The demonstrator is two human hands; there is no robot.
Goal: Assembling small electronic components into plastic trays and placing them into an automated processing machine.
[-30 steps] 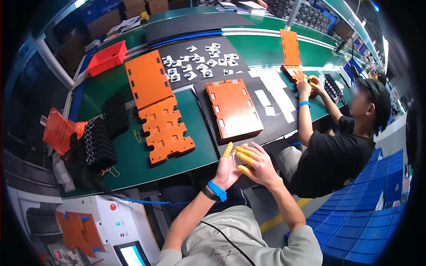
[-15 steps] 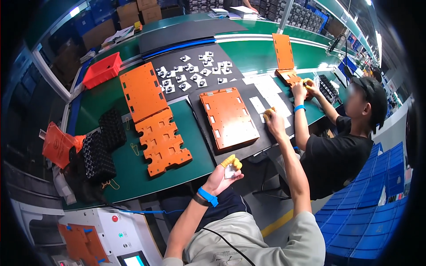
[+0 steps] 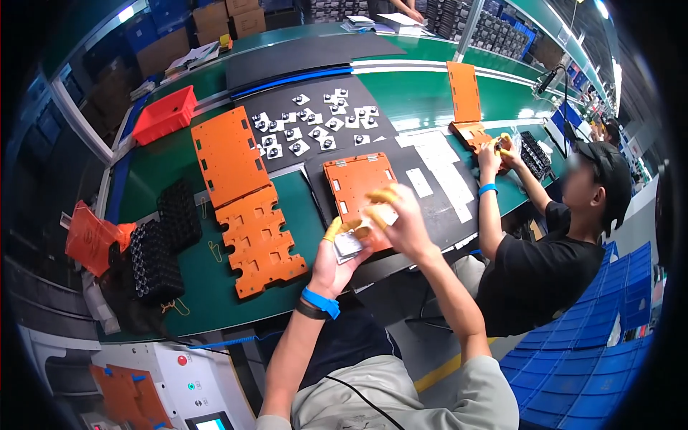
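My left hand (image 3: 337,266), with yellow finger cots and a blue wrist strap, holds a small whitish square plate (image 3: 348,245) above the table's front edge. Close beside it, my right hand (image 3: 405,226), also in yellow finger cots, bends its fingers around a thin white card (image 3: 388,213), partly hidden and blurred. Behind both hands lies a closed orange fixture (image 3: 358,179), its near part covered by them. Further left, an opened orange fixture shows a flat lid (image 3: 229,154) and a notched base (image 3: 261,240).
White plates with black round parts (image 3: 313,132) lie on a black mat. White cards (image 3: 446,172) are spread at right. Black trays (image 3: 154,261), an orange bag (image 3: 93,236) and a red bin (image 3: 165,115) stand left. A co-worker (image 3: 552,265) sits at right.
My right hand has moved left from the white cards to my left hand, bringing a white card. The left hand has risen slightly and shifted left, still holding the plate.
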